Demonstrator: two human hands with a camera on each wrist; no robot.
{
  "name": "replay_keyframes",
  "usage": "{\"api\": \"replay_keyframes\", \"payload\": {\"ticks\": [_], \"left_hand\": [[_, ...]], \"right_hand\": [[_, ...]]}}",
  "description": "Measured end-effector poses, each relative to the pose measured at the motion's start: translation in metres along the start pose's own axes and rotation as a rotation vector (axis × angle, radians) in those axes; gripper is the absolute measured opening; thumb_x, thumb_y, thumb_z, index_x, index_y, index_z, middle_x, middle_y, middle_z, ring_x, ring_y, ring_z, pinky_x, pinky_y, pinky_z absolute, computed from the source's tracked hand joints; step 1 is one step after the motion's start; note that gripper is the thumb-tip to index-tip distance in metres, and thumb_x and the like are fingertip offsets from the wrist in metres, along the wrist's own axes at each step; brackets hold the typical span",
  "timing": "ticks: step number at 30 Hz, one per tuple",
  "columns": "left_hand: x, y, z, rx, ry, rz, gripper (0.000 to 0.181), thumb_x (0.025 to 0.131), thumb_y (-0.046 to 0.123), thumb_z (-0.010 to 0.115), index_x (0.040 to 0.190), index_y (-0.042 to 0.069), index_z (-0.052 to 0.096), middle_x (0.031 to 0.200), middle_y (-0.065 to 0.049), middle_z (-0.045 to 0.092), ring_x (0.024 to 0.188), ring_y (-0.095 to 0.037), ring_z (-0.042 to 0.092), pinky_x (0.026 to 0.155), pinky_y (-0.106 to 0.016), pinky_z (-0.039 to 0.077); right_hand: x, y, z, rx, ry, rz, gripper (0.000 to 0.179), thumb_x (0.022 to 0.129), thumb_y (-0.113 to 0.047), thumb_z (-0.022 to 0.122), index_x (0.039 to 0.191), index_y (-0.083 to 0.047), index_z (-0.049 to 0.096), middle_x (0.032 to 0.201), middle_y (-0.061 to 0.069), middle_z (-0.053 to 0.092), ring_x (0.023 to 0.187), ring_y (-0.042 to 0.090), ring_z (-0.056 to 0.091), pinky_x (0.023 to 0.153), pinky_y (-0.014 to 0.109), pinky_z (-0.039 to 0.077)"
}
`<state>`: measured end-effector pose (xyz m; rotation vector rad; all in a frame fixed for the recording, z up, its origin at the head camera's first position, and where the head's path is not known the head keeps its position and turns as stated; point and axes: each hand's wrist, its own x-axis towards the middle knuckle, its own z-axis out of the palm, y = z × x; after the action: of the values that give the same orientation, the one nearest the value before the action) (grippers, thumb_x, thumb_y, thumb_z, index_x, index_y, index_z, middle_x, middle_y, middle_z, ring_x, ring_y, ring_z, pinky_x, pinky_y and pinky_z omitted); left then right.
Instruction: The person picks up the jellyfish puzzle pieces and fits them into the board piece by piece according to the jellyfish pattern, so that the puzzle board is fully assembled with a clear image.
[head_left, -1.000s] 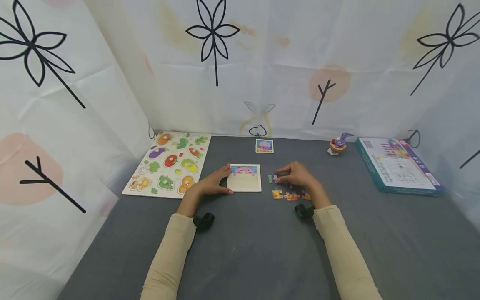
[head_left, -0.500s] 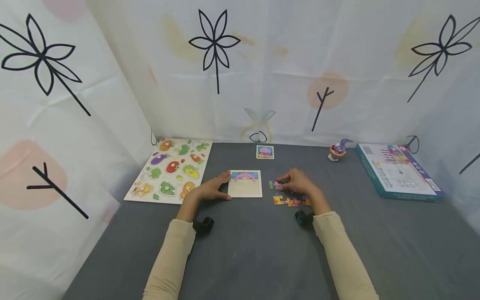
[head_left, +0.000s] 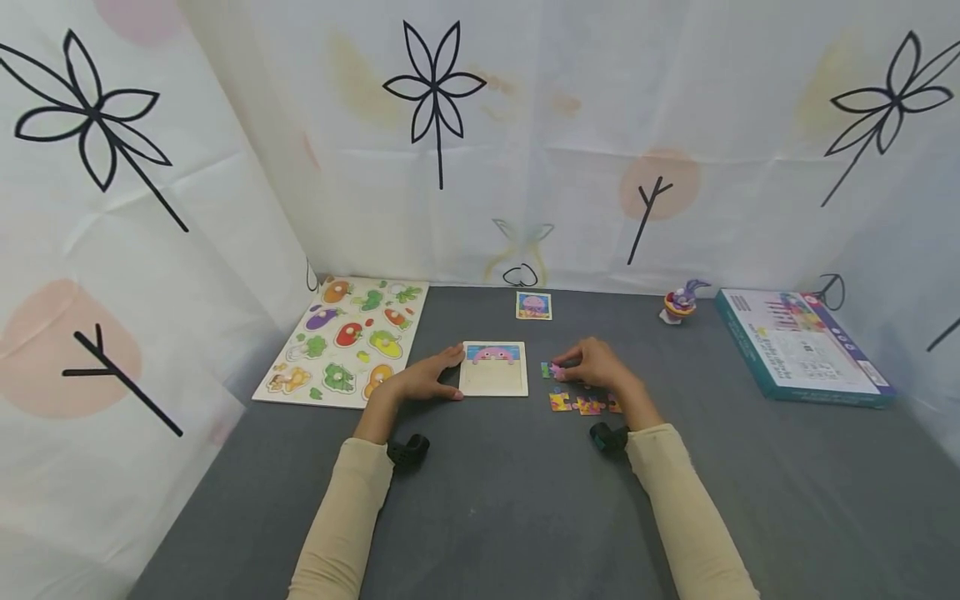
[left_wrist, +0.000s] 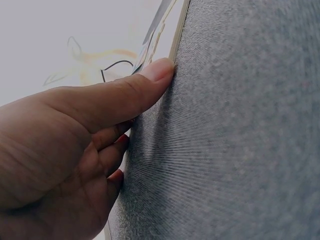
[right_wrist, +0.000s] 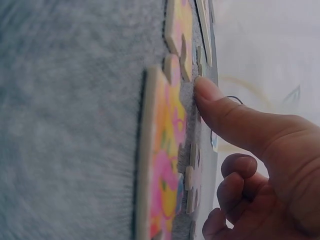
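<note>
In the head view, a square wooden puzzle tray point(head_left: 493, 382) lies mid-table, its top strip filled with a pink character on blue. My left hand point(head_left: 424, 377) rests at the tray's left side, thumb and fingers extended along the edge; the left wrist view shows the thumb point(left_wrist: 159, 70) touching that edge. To the tray's right, my right hand point(head_left: 597, 367) pinches a pink puzzle piece point(head_left: 556, 371) beside a green one. Nearer to me lies a row of yellow and pink puzzle pieces point(head_left: 589, 406). More pieces are partly hidden under the right hand.
A small picture card point(head_left: 533, 306) lies behind the tray. At the back left is a vegetable puzzle board point(head_left: 343, 354). A purple figurine point(head_left: 679, 303) and a teal-edged box point(head_left: 806, 348) stand at the back right. Printed white cloth hangs behind the grey table point(head_left: 480, 500).
The head view has tilted up slightly, so everything sits lower in it. My right fingertips have shifted a little at the pink piece; my left hand stays at the tray.
</note>
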<state>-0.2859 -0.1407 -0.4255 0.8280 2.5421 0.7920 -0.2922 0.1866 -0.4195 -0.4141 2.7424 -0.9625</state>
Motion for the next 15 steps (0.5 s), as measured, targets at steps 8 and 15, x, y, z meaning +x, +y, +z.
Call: {"api": "replay_keyframes", "payload": {"ticks": [8, 15], "left_hand": [[0.001, -0.011, 0.001, -0.065, 0.002, 0.073, 0.086, 0.083, 0.043, 0.064, 0.146, 0.005, 0.02, 0.155, -0.011, 0.012, 0.143, -0.029, 0.008, 0.114, -0.047, 0.012], [0.0, -0.006, -0.001, -0.046, 0.001, 0.027, 0.083, 0.083, 0.032, 0.067, 0.146, 0.002, 0.021, 0.154, -0.013, 0.012, 0.142, -0.031, 0.009, 0.113, -0.05, 0.012]], "right_hand": [[-0.001, 0.0, 0.001, 0.013, 0.013, -0.015, 0.027, 0.079, -0.014, 0.072, 0.104, -0.005, 0.071, 0.101, 0.017, 0.066, 0.04, 0.005, 0.041, 0.044, 0.022, 0.04], [-0.002, -0.001, 0.0, 0.006, 0.015, -0.035, 0.029, 0.079, -0.014, 0.071, 0.106, -0.002, 0.07, 0.098, 0.018, 0.058, 0.047, 0.009, 0.045, 0.05, 0.023, 0.04]]}}
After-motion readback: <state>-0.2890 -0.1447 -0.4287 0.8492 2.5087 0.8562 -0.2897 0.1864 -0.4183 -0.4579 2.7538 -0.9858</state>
